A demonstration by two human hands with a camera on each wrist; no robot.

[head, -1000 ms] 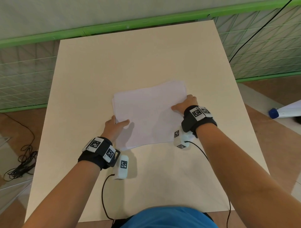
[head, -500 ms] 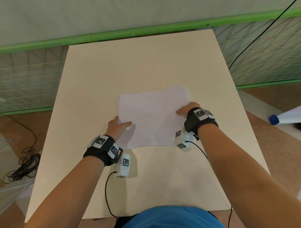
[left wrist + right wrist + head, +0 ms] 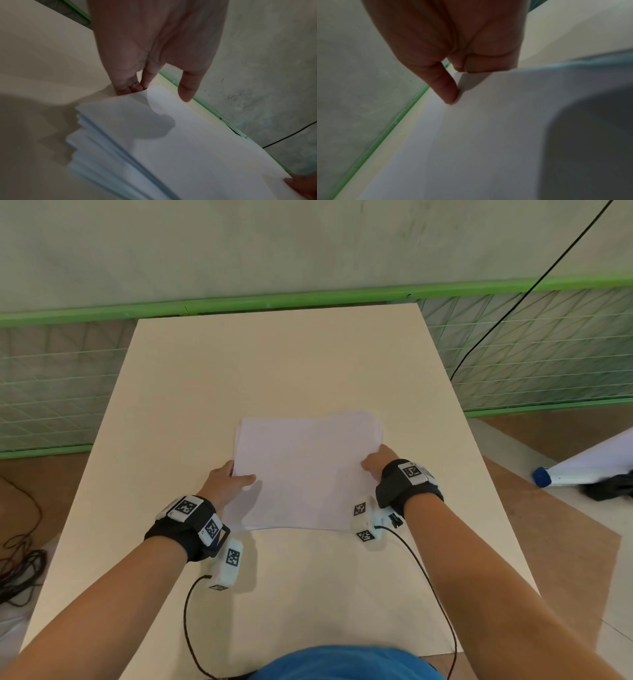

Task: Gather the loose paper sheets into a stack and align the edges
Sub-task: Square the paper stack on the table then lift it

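A stack of white paper sheets (image 3: 305,470) lies mid-table, its left edges fanned out unevenly (image 3: 96,142). My left hand (image 3: 239,475) grips the stack's left edge, with the thumb (image 3: 187,89) over the top sheet and the fingers (image 3: 130,88) curled under the edge. On the opposite side my right hand (image 3: 371,462) pinches the right edge, its thumb (image 3: 448,92) pressing on the top sheet (image 3: 488,135) and its fingers (image 3: 481,65) tucked beneath. The stack's underside is hidden.
The beige table (image 3: 274,364) backs onto a green-framed mesh fence (image 3: 513,354) and a grey wall. Black cables (image 3: 17,570) lie on the floor at left. A white tube with a blue cap (image 3: 582,470) lies on the floor at right.
Both hands keep their hold on the stack's sides. The left hand has slid a little farther up the left edge, and the sheets look more squared to the table.
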